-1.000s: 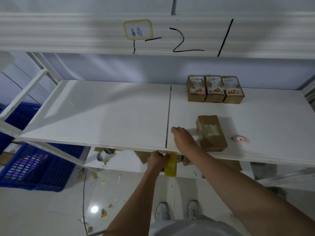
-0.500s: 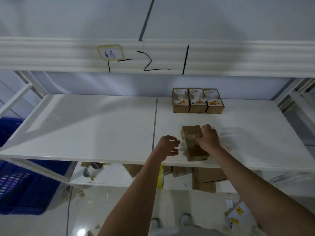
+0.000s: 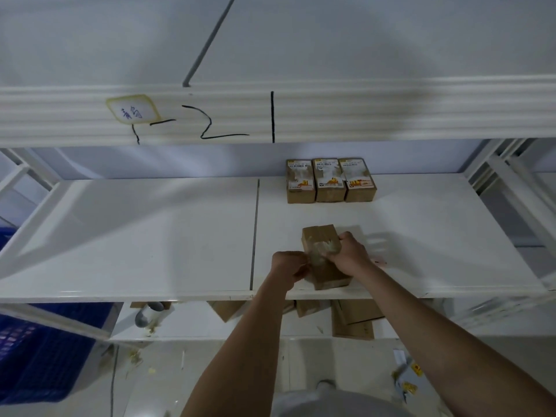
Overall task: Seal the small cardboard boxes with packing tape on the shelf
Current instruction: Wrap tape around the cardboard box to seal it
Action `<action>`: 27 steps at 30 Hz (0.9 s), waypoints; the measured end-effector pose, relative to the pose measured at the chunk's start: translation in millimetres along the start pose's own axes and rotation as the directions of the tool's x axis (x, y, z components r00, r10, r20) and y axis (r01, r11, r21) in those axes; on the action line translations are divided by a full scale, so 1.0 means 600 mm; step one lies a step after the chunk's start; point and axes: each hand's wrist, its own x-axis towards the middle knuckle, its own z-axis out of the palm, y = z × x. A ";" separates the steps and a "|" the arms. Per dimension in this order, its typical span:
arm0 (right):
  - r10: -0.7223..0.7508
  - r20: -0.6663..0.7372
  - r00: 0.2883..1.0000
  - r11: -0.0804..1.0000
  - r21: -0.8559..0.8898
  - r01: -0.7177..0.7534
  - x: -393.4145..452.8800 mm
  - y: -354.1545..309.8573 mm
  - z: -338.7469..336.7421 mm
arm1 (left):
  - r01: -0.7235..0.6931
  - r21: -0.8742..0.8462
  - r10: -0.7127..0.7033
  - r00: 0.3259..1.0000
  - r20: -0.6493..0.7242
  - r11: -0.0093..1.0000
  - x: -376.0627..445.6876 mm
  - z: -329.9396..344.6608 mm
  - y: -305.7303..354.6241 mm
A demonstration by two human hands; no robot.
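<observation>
Nearest to the person, below the front edge of the shelf (image 3: 180, 284), a lower level carries some flat cardboard pieces (image 3: 353, 320) and a grey roll-like thing (image 3: 147, 314); the tape roll itself I cannot find in this view.

At the front of the shelf, a little right of its middle seam, lies the small cardboard box (image 3: 323, 257). Its long axis runs from the front edge toward the back, slightly turned, and its near end is close to the edge. Both hands are on it. The right hand (image 3: 350, 254) lies over the right side of the top, the fingers curled down on a shiny strip of tape (image 3: 325, 246) that crosses the lid. The left hand (image 3: 288, 266) is at the left side of the box, its grip pressed together in a pinch; it seems to hold the free end of the tape, but blur hides this.

So the box lies between the two hands, and the left one is nearer to the loose tape. My judgement is that the strip must next be smoothed down the left side.

To the left the shelf gives wide room. To the right, a small pink thing (image 3: 379, 260) lies just beside the right wrist. Well apart, at the back, stand three labelled boxes (image 3: 330, 180) in a row, touching each other.
</observation>
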 end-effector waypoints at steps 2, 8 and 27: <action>0.005 0.003 1.000 1.000 0.016 -0.005 0.002 0.004 0.000 | 0.032 -0.071 -0.031 0.999 0.009 0.997 0.001 -0.003 -0.005; 0.011 -0.003 1.000 0.999 0.049 -0.010 0.010 0.016 0.006 | -0.025 -0.003 0.025 0.996 -0.086 1.000 0.014 -0.005 -0.019; 0.027 -0.200 0.979 0.997 0.081 -0.011 0.000 0.026 0.045 | -0.226 0.572 0.440 0.857 -0.268 0.788 -0.018 0.054 -0.030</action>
